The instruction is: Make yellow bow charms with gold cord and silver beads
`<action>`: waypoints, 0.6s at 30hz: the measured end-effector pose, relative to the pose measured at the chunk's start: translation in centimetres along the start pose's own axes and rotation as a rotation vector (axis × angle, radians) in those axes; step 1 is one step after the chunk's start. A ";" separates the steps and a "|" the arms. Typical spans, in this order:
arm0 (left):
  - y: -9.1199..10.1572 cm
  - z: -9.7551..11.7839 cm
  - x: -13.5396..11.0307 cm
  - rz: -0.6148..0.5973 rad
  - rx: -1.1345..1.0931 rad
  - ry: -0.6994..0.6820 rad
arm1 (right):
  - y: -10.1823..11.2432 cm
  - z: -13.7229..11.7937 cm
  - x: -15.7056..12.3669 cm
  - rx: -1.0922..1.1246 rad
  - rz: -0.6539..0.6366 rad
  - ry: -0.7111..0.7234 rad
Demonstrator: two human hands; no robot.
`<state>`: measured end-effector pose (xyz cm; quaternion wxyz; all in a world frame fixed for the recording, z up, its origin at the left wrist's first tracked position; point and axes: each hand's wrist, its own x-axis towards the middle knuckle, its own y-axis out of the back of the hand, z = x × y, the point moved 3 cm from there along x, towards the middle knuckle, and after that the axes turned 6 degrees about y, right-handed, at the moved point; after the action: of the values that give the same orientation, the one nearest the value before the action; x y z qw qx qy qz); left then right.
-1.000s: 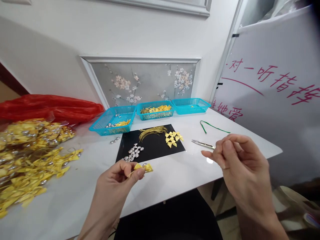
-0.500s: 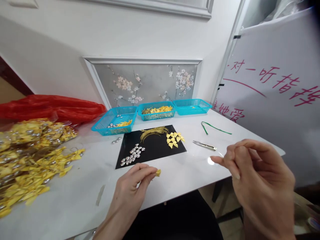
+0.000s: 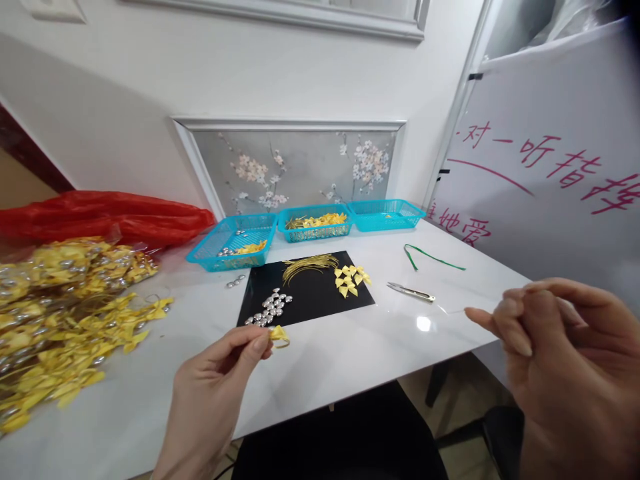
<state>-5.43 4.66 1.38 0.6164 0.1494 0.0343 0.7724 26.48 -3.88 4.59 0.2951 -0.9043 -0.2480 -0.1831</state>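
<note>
My left hand (image 3: 215, 373) pinches a small yellow ribbon piece (image 3: 279, 333) between thumb and forefinger, over the table's front part. A thin gold loop hangs from the ribbon piece. My right hand (image 3: 570, 360) is raised at the right, its fingers curled together; what they hold, if anything, I cannot make out. A fine pale line shows beside its fingertip, maybe a thread. Beyond my left hand lies a black mat (image 3: 307, 303) bearing silver beads (image 3: 273, 307), gold cords (image 3: 310, 265) and folded yellow ribbon pieces (image 3: 350, 280). Thread snips (image 3: 411, 291) rest right of the mat.
Three blue baskets (image 3: 225, 263) (image 3: 320, 233) (image 3: 395, 223) line the back by the wall. Yellow ribbon-and-bead strands (image 3: 65, 333) heap at left near red mesh fabric (image 3: 110, 217). A green ribbon (image 3: 435, 261) lies behind the snips. A whiteboard (image 3: 560, 107) stands at right.
My left hand has moved left and slightly up with the yellow ribbon piece, and the gold loop now shows. My right hand has moved right, widening the gap between my hands.
</note>
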 end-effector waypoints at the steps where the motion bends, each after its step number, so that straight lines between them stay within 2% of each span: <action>1: 0.0 0.0 0.0 -0.013 -0.016 0.016 | 0.1 0.0 0.1 -0.019 0.010 0.012; 3: -0.3 0.4 -0.4 -0.055 -0.040 0.046 | 0.5 0.6 0.7 -0.065 0.005 0.027; 5: -0.6 1.0 -1.0 -0.106 -0.061 0.073 | 0.8 2.1 1.5 -0.135 -0.093 0.005; 7: -1.0 1.7 -1.8 -0.149 -0.090 0.104 | 0.7 4.6 1.9 -0.279 -0.348 -0.049; 8: -1.2 2.1 -2.2 -0.171 -0.100 0.118 | 0.5 6.0 1.8 -0.397 -0.481 -0.030; 9: -1.4 2.4 -2.5 -0.193 -0.106 0.132 | 0.0 7.4 1.4 -0.544 -0.668 0.001; 11: -1.7 2.9 -3.0 -0.235 -0.101 0.145 | -0.6 9.8 0.3 -0.637 -0.810 0.019; 15: -2.2 3.6 -3.2 -0.236 -0.050 0.121 | -2.2 12.1 -1.7 -0.763 -0.985 0.091; 18: -2.4 3.8 -3.3 -0.183 0.033 0.093 | -2.8 12.7 -1.2 -0.862 -1.026 0.134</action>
<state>-1.45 1.60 3.80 0.6796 0.1198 0.0891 0.7182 26.33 5.62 -4.36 -0.2020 -0.6954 -0.5322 -0.4386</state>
